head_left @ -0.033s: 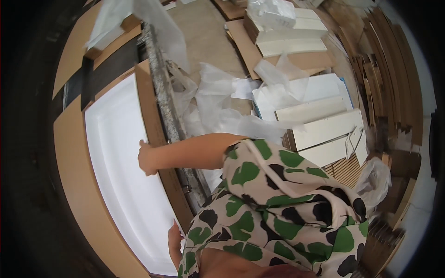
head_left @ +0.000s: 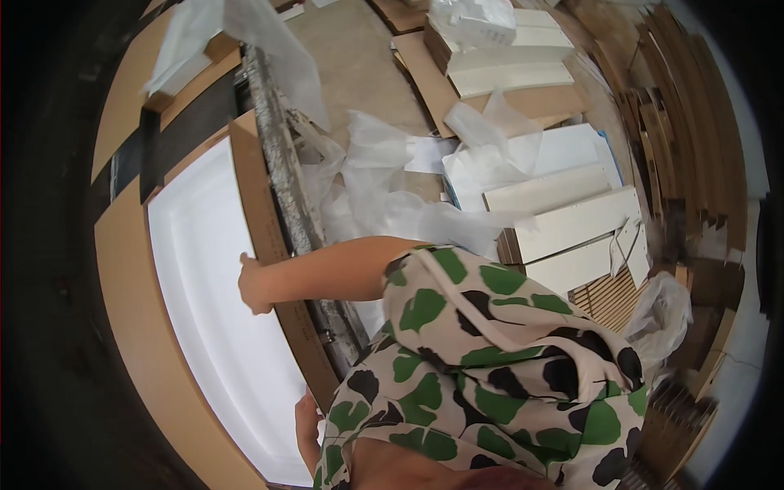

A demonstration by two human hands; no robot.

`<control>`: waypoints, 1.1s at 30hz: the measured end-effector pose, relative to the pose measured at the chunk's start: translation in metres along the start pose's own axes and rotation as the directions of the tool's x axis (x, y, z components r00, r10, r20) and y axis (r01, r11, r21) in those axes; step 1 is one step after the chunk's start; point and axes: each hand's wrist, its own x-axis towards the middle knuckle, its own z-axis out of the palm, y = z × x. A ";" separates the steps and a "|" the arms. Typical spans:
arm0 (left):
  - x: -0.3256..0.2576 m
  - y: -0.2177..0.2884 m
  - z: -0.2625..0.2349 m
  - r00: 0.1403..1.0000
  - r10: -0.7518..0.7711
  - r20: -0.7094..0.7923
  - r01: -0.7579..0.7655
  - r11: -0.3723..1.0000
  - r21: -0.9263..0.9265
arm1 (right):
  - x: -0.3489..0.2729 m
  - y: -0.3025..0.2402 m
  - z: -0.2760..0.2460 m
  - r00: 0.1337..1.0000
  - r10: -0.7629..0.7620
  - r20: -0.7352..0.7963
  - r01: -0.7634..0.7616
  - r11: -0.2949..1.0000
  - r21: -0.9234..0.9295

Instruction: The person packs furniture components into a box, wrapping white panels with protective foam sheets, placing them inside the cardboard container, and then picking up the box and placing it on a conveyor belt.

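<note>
A long white panel (head_left: 204, 237) with a moulded border lies in a flat cardboard box (head_left: 257, 188) on the left. My right hand (head_left: 255, 284) reaches across the box's near side, its fingers curled on the panel's near edge and its thumb raised. Lower down, my left hand (head_left: 307, 425) is at the same edge, closed against it. Much of the left hand is hidden behind my patterned clothing and the edge.
Crumpled translucent foam wrap (head_left: 376, 180) lies on the floor beside a worn rail (head_left: 282, 163). Cream boards (head_left: 576, 233) are stacked at the right, near a clear plastic bag (head_left: 657, 314). Flattened cardboard (head_left: 694, 122) leans along the right wall.
The view has shifted very slightly, and my right hand sits a touch farther left. Both hands keep their hold at the panel's near edge.
</note>
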 end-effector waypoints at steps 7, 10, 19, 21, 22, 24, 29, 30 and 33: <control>0.004 0.030 0.006 0.948 -0.198 -0.251 0.161 0.974 -0.160 | -0.112 0.094 0.047 0.346 -0.053 -0.937 0.415 0.904 0.103; -0.006 0.049 -0.002 0.837 -0.202 -0.508 0.080 0.965 -0.251 | -0.216 0.182 0.151 0.474 0.422 -0.773 0.348 0.716 0.605; 0.025 0.350 0.104 0.172 0.817 -0.550 -0.703 0.493 0.513 | -0.571 0.243 0.453 -0.170 0.922 0.349 -0.637 -0.373 0.674; 0.039 0.411 0.162 0.144 0.938 -0.315 -0.731 0.315 0.605 | -0.586 0.235 0.471 -0.244 0.889 0.387 -0.506 -0.457 0.731; 0.055 0.439 0.189 0.093 0.980 -0.176 -0.765 0.184 0.617 | -0.587 0.229 0.482 -0.320 0.856 0.406 -0.488 -0.516 0.704; 0.054 0.501 0.271 -0.121 0.977 0.176 -0.711 -0.209 0.672 | -0.583 0.222 0.500 -0.358 0.799 0.483 -0.434 -0.600 0.672; 0.087 0.642 0.408 -0.252 0.757 0.603 -0.730 -0.558 0.395 | -0.545 0.197 0.515 -0.341 0.785 0.517 -0.302 -0.612 0.731; 0.094 0.670 0.440 -0.207 0.716 0.667 -0.765 -0.543 0.346 | -0.541 0.184 0.525 -0.386 0.767 0.512 -0.262 -0.623 0.737; 0.139 0.752 0.541 -0.311 0.556 0.771 -0.773 -0.619 0.136 | -0.526 0.135 0.546 -0.539 0.617 0.573 -0.190 -0.752 0.631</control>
